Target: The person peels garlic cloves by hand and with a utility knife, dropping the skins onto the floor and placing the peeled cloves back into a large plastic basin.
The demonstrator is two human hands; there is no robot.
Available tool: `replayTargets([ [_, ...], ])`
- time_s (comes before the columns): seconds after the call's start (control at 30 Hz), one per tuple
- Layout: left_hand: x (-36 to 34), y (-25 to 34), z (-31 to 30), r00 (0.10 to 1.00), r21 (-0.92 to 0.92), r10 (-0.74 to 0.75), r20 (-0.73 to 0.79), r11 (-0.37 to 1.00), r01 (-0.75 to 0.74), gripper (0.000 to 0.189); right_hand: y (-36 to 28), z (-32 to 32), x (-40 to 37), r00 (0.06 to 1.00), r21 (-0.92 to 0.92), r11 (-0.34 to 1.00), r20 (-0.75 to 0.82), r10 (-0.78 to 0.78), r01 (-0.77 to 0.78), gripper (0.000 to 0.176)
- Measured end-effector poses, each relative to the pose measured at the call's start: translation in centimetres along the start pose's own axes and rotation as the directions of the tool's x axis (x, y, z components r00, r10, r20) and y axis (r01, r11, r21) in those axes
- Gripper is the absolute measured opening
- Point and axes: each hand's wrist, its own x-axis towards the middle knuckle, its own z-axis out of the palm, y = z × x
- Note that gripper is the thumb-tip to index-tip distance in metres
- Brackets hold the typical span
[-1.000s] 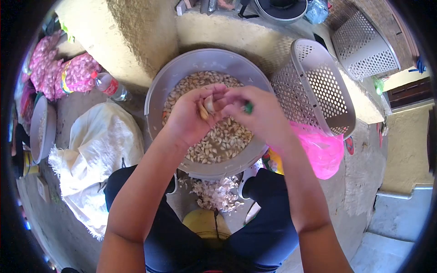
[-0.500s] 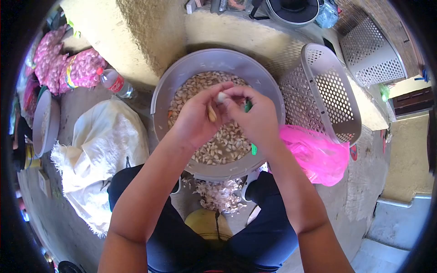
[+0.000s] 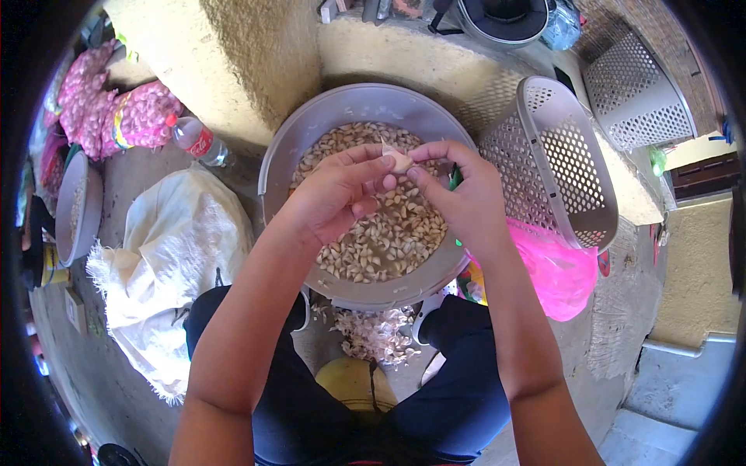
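Note:
Above a large grey tub, both hands meet at one garlic clove with papery skin standing up from it. My left hand pinches the clove between thumb and fingers, the other fingers curled. From the other side, the thumb and forefinger of my right hand grip the same clove. A green-handled tool is tucked in the right palm; its blade or tip is hidden. Below the hands, many garlic cloves lie in cloudy water in the tub.
A perforated grey basket and a pink plastic bag are on the right. To the left are a white woven sack, a cola bottle and pink net bags of garlic. Garlic peelings lie between the feet.
The hands have moved slightly apart and the right one shifted right. A skin-covered clove now shows between the fingertips, where a white one showed; the yellowish clove in the left palm is no longer visible.

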Motion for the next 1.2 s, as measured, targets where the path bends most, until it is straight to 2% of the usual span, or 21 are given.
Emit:
replayTargets([
  [0.17, -0.1, 0.2, 0.2, 1.000, 0.028, -0.009, -0.020, 1.000, 0.010, 0.023, 0.4, -0.4, -0.1, 0.996, 0.006, 0.996, 0.015, -0.090, 0.090, 0.016],
  [0.27, -0.2, 0.4, 0.7, 0.995, 0.148, 0.005, -0.100, 0.989, 0.010, 0.025, 0.3, -0.6, -0.3, 0.997, -0.032, 0.997, 0.039, -0.071, 0.072, 0.015],
  [0.37, -0.3, 0.4, 1.0, 0.994, 0.193, 0.028, -0.103, 0.981, -0.007, 0.027, 0.0, -0.6, -0.4, 0.990, -0.122, 0.982, 0.022, -0.140, 0.141, 0.014],
  [0.47, -0.2, 0.1, 0.8, 0.994, 0.223, 0.039, -0.103, 0.975, -0.015, 0.027, 0.1, -0.3, -0.7, 0.940, -0.257, 0.910, -0.010, -0.340, 0.326, 0.012],
  [0.57, -0.4, 0.2, 0.9, 0.993, 0.238, 0.040, -0.109, 0.971, -0.013, 0.028, 0.6, 0.0, -0.7, 0.895, -0.342, 0.845, -0.023, -0.446, 0.412, 0.015],
  [0.67, -0.5, 0.2, 0.7, 0.996, 0.247, 0.067, -0.063, 0.968, -0.049, 0.028, 0.8, 0.1, -0.7, 0.882, -0.348, 0.831, -0.024, -0.471, 0.434, 0.016],
  [0.77, -0.5, 0.2, 0.3, 0.998, 0.262, 0.049, -0.046, 0.964, -0.035, 0.028, 0.9, 0.6, -0.9, 0.894, -0.315, 0.849, -0.004, -0.447, 0.424, 0.017],
  [0.87, -0.6, 0.2, 0.3, 1.000, 0.240, 0.023, -0.018, 0.971, -0.018, 0.028, 0.8, 0.9, -1.0, 0.895, -0.362, 0.839, -0.023, -0.445, 0.407, 0.018],
  [1.07, -0.8, 0.3, 0.5, 1.000, 0.290, 0.018, -0.013, 0.957, -0.013, 0.026, 0.8, 1.0, -1.1, 0.909, -0.289, 0.868, 0.024, -0.415, 0.404, 0.018],
  [1.2, -0.9, 0.4, 0.5, 1.000, 0.310, 0.007, 0.003, 0.951, -0.007, 0.027, 0.6, 0.8, -0.9, 0.964, -0.150, 0.953, -0.001, -0.265, 0.262, 0.019],
])
